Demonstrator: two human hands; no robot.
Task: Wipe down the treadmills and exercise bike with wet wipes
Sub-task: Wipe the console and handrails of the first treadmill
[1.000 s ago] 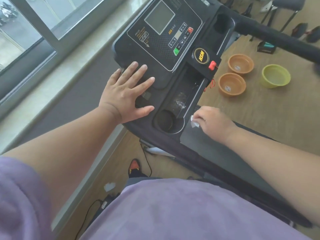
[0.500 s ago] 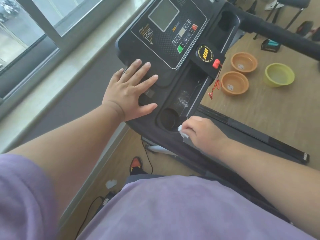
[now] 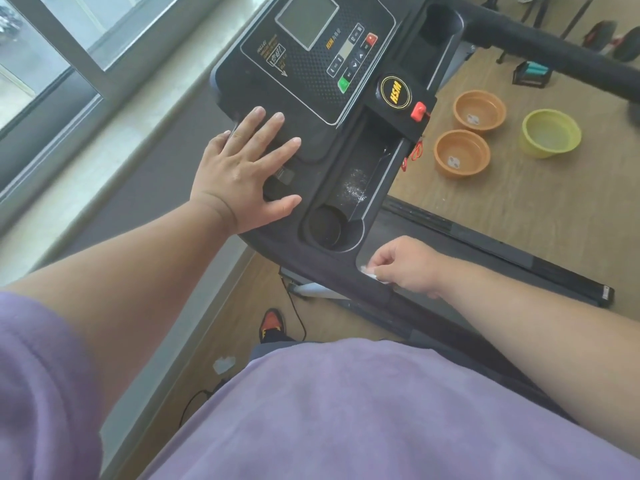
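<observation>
Wet wipe is sitting bunched under our right hand, at the near edge of the treadmill console, just below the round cup holder; only a small white corner is showing, the rest being hidden by the hand. We are curling the fingers of the right hand down over the wipe, pressed together and pinching it against the black plastic; we are laying the left hand flat on the console with its fingers spread, gripping nothing, apparently bracing.

We are judging the wipe to be light, soft and limp, damp enough to cling and to fold on itself; it is likely tearing if dragged over a sharp lip, so we are favouring a wadded hold from above, fingertips on top and thumb at the side, rather than a pinch at one corner. The console is looking stiff and smooth; the wipe should be sliding easily on it.

The storage tray beside the cup holder is carrying a whitish speckled residue; we are reading this as not yet wiped. Its narrow recess is calling for the wipe to be pushed in with fingertips.

Two orange bowls and a green bowl are standing on the floor, well apart from the hands.
</observation>
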